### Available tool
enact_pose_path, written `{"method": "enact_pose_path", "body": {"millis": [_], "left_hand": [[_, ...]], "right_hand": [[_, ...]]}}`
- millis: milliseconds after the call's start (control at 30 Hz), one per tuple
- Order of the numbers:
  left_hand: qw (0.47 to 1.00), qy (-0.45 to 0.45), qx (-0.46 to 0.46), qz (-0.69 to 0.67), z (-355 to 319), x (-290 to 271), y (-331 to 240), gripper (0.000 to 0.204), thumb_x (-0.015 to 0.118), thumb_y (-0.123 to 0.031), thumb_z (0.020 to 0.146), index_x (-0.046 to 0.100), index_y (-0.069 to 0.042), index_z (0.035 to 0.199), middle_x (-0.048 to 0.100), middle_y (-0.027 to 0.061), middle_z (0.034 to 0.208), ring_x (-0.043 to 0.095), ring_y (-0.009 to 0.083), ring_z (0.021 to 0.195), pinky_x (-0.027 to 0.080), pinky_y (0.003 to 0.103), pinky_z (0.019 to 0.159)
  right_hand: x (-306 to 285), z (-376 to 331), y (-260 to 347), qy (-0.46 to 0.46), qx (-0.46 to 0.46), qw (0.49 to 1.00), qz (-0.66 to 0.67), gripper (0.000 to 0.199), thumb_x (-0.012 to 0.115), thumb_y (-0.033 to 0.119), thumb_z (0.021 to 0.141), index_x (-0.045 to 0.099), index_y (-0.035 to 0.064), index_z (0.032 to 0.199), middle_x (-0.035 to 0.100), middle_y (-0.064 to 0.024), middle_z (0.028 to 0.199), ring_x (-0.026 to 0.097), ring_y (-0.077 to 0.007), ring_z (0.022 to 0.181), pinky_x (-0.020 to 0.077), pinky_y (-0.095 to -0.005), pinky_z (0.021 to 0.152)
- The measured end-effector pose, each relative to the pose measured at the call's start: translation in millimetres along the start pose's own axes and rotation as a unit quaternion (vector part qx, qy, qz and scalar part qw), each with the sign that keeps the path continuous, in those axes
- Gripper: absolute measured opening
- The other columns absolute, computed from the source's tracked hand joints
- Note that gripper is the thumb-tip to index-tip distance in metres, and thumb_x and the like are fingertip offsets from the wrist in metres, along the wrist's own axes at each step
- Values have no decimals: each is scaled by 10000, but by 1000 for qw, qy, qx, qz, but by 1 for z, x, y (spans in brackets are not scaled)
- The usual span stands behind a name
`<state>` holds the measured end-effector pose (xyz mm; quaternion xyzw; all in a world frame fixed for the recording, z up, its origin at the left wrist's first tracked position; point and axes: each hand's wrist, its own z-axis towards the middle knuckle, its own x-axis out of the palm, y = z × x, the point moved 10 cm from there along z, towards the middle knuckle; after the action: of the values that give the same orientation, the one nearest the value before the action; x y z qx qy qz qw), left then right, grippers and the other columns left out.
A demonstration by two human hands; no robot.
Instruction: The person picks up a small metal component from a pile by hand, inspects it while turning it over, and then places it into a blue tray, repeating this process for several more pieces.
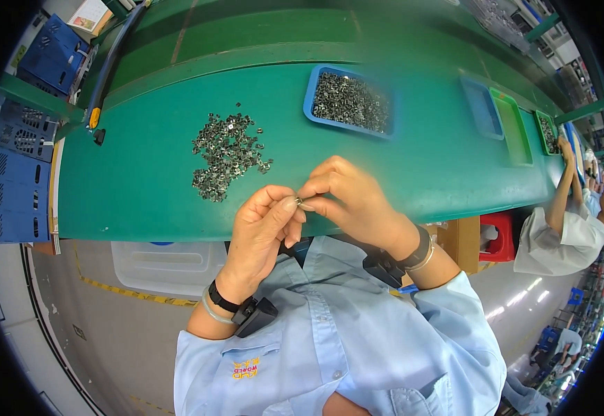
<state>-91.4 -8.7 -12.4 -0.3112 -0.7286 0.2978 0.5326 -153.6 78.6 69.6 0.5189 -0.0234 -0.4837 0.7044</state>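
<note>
Over the near edge of the green tabletop, my left hand [264,225] and my right hand [349,199] meet fingertip to fingertip. Between them they pinch a small metal part [298,201], mostly covered by the fingers, so its exact shape does not show. Beyond my left hand lies a loose pile of small dark and silvery metal parts [226,156], spread directly on the table. Farther off, a blue tray [309,104] holds many similar small parts [350,102].
To the right on the green table [142,208] are another blue tray [482,107], a green tray [513,128] and a smaller green tray of parts [546,133]. Blue crates [18,194] stand at the left. A co-worker [558,236] sits at the right beside a red stool [497,237].
</note>
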Motion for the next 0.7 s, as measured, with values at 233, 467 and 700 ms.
{"method": "enact_pose_path", "body": {"millis": [233,467,700], "left_hand": [[999,-12,32,35,-3,1,-6,134,557,-158,929,559,-31,970,598,40,774,521,85,574,402,203,483],[999,13,-4,-34,-3,4,0,136,561,-170,928,548,-39,964,606,49,773,524,99,553,400,212,477],[991,53,-10,-122,-1,10,6,124,571,-177,922,529,-61,932,608,53,750,516,109,536,377,235,466]], "right_hand": [[1,-2,3,-2,-10,1000,-14,174,721,50,725,644,72,879,596,-57,865,587,-215,810,483,-317,669],[-1,-2,7,-32,-24,999,-13,172,723,45,716,647,74,867,608,-49,839,593,-208,777,482,-311,646],[0,-4,9,-45,-35,998,16,155,698,45,744,627,64,880,600,-55,824,593,-207,752,487,-306,618]]}}
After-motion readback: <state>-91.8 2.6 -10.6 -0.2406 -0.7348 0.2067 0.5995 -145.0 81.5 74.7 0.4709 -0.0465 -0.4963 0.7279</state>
